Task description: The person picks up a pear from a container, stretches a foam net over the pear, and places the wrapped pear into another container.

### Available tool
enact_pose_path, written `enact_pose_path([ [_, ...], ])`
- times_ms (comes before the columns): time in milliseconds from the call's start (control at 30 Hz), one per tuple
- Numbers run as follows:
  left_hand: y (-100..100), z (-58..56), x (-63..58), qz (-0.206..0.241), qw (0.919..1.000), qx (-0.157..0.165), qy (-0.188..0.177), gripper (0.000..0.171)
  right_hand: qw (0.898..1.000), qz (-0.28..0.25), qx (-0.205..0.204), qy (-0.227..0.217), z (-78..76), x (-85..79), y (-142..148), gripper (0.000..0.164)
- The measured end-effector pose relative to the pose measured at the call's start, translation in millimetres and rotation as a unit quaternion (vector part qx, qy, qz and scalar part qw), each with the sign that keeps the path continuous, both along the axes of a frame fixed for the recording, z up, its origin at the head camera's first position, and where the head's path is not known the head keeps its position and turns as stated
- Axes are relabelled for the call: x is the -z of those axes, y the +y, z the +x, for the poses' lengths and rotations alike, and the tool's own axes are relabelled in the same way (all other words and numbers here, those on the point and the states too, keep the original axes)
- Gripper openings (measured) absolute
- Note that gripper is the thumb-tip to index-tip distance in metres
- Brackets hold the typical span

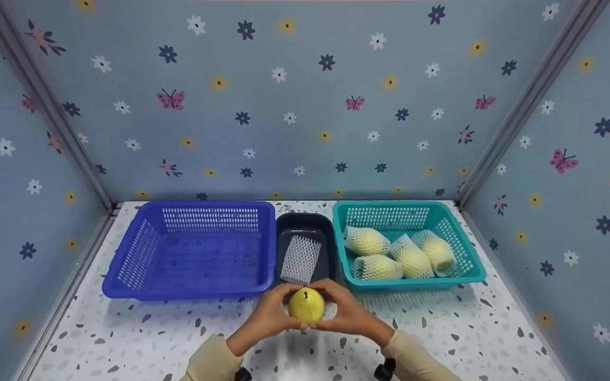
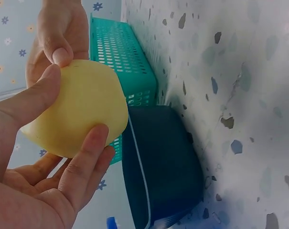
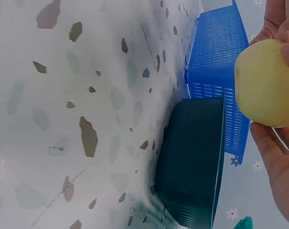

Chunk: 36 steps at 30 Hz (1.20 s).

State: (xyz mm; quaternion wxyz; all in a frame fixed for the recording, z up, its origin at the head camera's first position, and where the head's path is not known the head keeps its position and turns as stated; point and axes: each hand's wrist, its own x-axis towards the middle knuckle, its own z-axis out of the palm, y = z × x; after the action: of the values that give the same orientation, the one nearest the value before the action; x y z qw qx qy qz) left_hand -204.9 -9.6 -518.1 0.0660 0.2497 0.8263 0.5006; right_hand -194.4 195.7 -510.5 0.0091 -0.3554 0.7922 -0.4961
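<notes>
A yellow pear (image 1: 306, 306) with a dark stem is held between both hands, in front of the dark tray (image 1: 331, 233). My left hand (image 1: 272, 316) grips its left side, thumb and fingers curved round it. On the other side my right hand (image 1: 348, 313) holds it the same way, and the thumbs nearly meet at the near side. Both wrist views show the pear (image 2: 82, 109) raised above the tabletop. Inside the dark tray lies a flat white foam net sleeve (image 1: 301, 260).
A blue-purple basket (image 1: 188, 293) stands to the left with nothing seen inside. At the right, a teal basket (image 1: 405, 284) holds several yellow fruits in white foam nets (image 1: 412, 262). The speckled white tabletop (image 1: 167, 338) meets flower-patterned walls (image 1: 305, 132) at the back and sides.
</notes>
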Motion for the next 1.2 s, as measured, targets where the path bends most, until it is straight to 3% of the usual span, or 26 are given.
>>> enact_pose_path([
  [367,4,3.1,18.5,0.018,0.9997,0.011,0.012,0.064,0.999,0.025,0.009,-0.026,-9.4,45.9,8,0.063],
  [467,5,4.1,23.6,0.017,0.9998,0.011,0.006,0.063,0.999,0.031,0.004,-0.022,-7.5,47.5,8,0.062],
  [633,6,5.5,30.0,0.015,0.9998,0.013,0.002,0.062,0.999,0.032,-0.003,-0.029,1.6,33.4,4,0.060],
  [833,7,5.6,35.9,0.016,0.9996,0.013,0.019,0.059,0.999,0.034,-0.009,-0.011,6.2,26.5,1,0.058],
  [1033,8,5.8,40.8,0.012,0.9996,0.013,0.024,0.058,0.999,0.032,-0.006,-0.014,0.7,47.1,3,0.059],
  [1200,8,7.3,44.3,0.004,0.9999,0.014,0.004,0.058,0.998,0.049,-0.003,-0.027,-4.5,66.5,7,0.060],
])
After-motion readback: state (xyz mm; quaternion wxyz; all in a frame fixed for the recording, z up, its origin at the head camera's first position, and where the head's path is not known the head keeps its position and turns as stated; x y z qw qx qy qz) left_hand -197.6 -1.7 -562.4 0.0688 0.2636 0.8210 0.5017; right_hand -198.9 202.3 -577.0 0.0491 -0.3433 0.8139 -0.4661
